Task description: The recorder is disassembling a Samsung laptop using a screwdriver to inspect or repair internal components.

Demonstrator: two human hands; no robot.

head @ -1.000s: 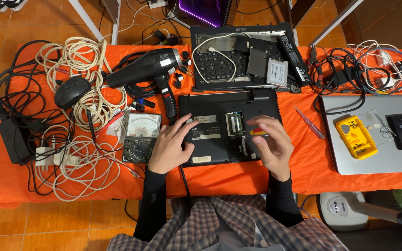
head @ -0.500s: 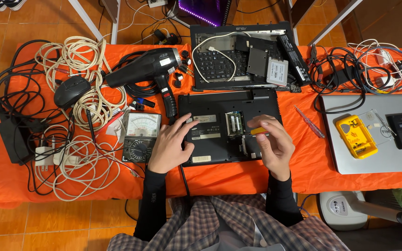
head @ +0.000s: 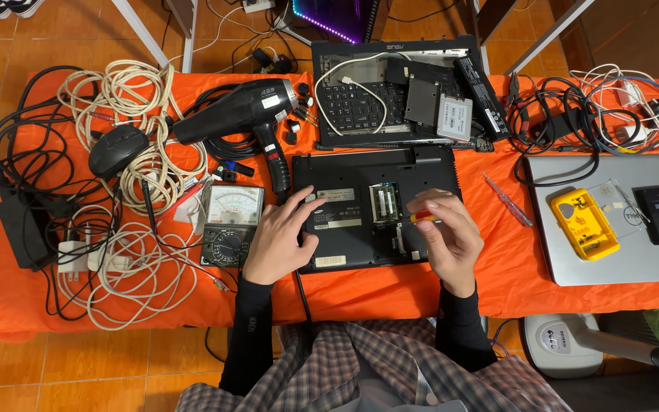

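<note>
Right now, a black laptop point(head: 375, 210) is lying upside down on the orange table cloth point(head: 512, 267), and its small memory cover is off, so green chips point(head: 384, 203) can be seen. The left hand point(head: 278, 238) is laid flat on the laptop's left side, with the fingers spread open and nothing held in them. The right hand point(head: 445, 236) is curled shut around a small screwdriver with an orange handle point(head: 422, 217), and its tip is pointed toward the open slot. The very tip is too small to be seen well.

For this kind of work to be done well, the laptop should be kept still under the flat hand. The screwdriver should be held straight up over the screw, pushed down softly, and turned slowly, so the screw head is not chewed up.

A meter with a dial point(head: 230, 223) is just beside the left hand. A black hair dryer point(head: 242, 114) and white cables point(head: 127, 99) are farther away.
</note>
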